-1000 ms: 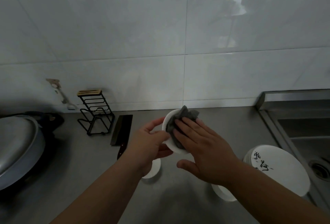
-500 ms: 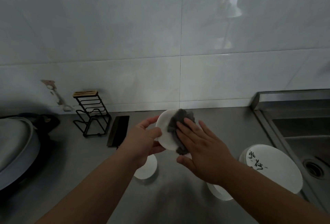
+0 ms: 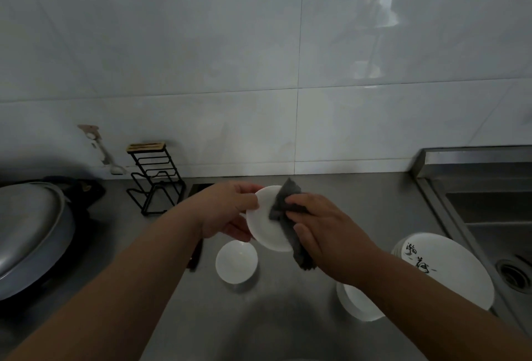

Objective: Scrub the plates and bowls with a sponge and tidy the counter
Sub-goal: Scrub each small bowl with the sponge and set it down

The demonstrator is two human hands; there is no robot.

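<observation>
My left hand [image 3: 227, 211] grips the left rim of a small white dish [image 3: 264, 231], held tilted above the steel counter [image 3: 288, 317]. My right hand [image 3: 325, 234] presses a dark grey sponge cloth [image 3: 283, 202] against the dish's face, fingers curled over the cloth. Below the dish a small white bowl [image 3: 236, 261] sits on the counter. To the right lie a stack of white plates with black writing [image 3: 449, 268] and another white bowl [image 3: 357, 303] partly under my right forearm.
A sink [image 3: 495, 216] with a drain lies at the right edge. A black wire rack [image 3: 157, 182] stands by the tiled wall. A large metal wok lid [image 3: 28, 231] fills the left. A dark cleaver [image 3: 197, 254] lies mostly hidden under my left arm.
The sponge cloth has slid from the dish's upper part down across its right side. The view has shifted, showing the small bowl below more fully.
</observation>
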